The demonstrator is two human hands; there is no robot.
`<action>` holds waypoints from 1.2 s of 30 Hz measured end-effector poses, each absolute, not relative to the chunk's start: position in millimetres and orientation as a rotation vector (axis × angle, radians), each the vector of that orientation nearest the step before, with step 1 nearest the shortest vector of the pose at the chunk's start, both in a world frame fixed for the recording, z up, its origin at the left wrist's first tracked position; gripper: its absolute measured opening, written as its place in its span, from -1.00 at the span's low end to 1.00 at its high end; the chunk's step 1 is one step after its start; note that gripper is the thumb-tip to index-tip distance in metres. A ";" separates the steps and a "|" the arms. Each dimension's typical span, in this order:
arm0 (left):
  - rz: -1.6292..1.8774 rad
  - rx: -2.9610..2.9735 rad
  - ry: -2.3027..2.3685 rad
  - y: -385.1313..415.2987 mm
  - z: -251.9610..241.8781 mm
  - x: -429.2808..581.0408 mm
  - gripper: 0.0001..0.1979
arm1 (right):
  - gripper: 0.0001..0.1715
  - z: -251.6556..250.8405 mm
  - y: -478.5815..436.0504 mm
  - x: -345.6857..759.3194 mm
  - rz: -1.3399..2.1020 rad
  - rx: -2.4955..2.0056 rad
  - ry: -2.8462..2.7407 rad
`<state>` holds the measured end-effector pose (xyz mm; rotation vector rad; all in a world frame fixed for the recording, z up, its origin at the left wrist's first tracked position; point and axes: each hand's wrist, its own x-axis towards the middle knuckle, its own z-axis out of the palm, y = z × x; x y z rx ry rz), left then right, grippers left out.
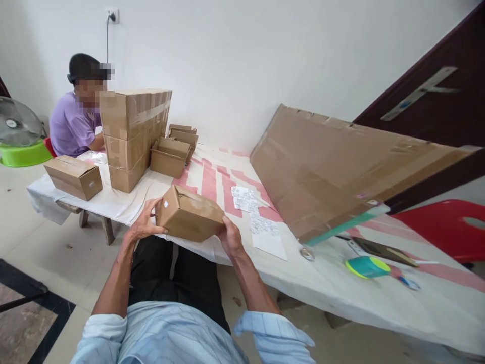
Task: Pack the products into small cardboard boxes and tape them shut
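A small closed cardboard box (189, 215) with a small white sticker on its near-left end is held between both my hands at the near edge of the table (322, 283). My left hand (144, 222) presses against the box's left end, fingers curled round its corner. My right hand (230, 235) grips the box's right end from below. The box is tilted and hovers just over the table edge, above my lap.
Sticker sheets (252, 212) lie on the cloth right of the box. A large flattened cardboard sheet (333, 167) leans at the right. Stacked boxes (132, 134), open boxes (170, 156) and a single box (74, 177) stand at the far left, beside a seated person (74, 121). A teal tape dispenser (366, 266), a dark phone (382, 249), a red chair (447, 227).
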<state>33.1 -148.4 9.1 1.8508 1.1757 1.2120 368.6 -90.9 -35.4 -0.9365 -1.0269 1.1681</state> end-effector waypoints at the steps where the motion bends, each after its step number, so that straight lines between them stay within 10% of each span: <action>1: 1.231 1.889 1.169 -148.6 11.8 38.5 0.14 | -0.37 -38.6 -89.1 372.0 1.216 -0.935 -0.974; 10: 1.337 2.089 1.189 -161.7 34.8 62.0 0.08 | -0.44 -37.3 -92.3 374.6 1.294 -0.952 -0.945; 24: 1.277 2.100 1.315 -177.9 69.1 88.6 0.07 | -0.79 157.0 -118.4 331.3 -0.052 -0.694 -2.023; 36: 1.273 2.153 1.461 -188.8 76.0 109.6 0.08 | -0.70 166.5 -126.8 307.0 -0.510 -0.816 -2.614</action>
